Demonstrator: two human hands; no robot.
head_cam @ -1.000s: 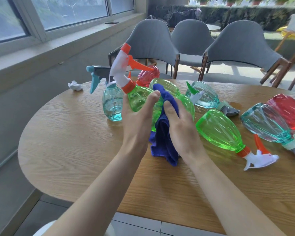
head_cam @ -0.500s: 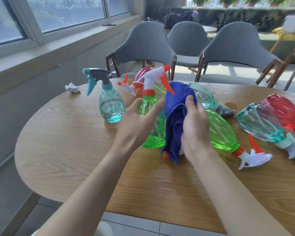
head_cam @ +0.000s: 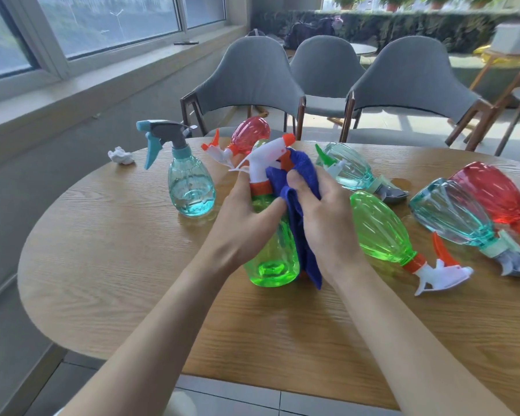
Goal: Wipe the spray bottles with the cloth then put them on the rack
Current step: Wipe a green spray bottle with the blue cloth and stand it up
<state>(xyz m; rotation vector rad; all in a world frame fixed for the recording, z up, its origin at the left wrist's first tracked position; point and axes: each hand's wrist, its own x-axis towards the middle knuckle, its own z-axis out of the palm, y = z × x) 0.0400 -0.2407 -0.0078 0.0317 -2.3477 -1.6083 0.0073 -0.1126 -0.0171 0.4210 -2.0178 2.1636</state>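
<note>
The green spray bottle was over the middle of the bench, sprayer up, with my left hand curled round its neck. My right hand gripped the blue cloth against its side. A teal bottle stood toward the left edge.

Pretty loud colours here: the front bottle is see-through bright green with a white sprayer and orange collar, and the cloth on it is deep blue. There's a second green bottle, an upright teal bottle, two lying teal bottles and two see-through red bottles, all ribbed. The table is light wood with a wavy grain, and the chairs are plain grey.
</note>
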